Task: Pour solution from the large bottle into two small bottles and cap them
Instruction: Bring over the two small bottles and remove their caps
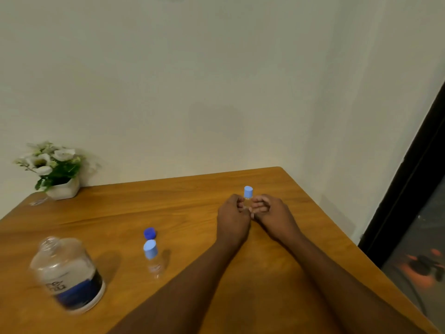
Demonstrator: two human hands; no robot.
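Holding hands: the left hand (232, 214) and right hand (273, 213) meet over the far right part of the table, knuckles nearly touching, and the fingers of both curl in around the far small bottle (247, 203).
Far small bottle: upright between the two hands, with only a sliver of its clear body showing (the hands hide its base, so I cannot tell whether it rests on the wood or is lifted just off it).
Light blue cap (248, 191): sits on top of that bottle, above the fingers.
Near small bottle (154, 261): stands alone on the table, left of the forearms and well apart from the hands. It has a clear body and a top in the same light blue.
Dark blue cap (149, 233): lies loose on the table just behind the near small bottle.
Large bottle (68, 276): stands on its base at the near left of the table. Its mouth is open with no cap on it, and it is clear plastic with a blue and white label. It is too blurred to read a liquid level.
Table (192, 201): warm brown wood, set against a pale wall (216, 92).
Flower pot (64, 190): white, at the far left corner by the wall, holding white flowers and green leaves.
Right edge: a dark door frame (409, 189) runs down beside the table.
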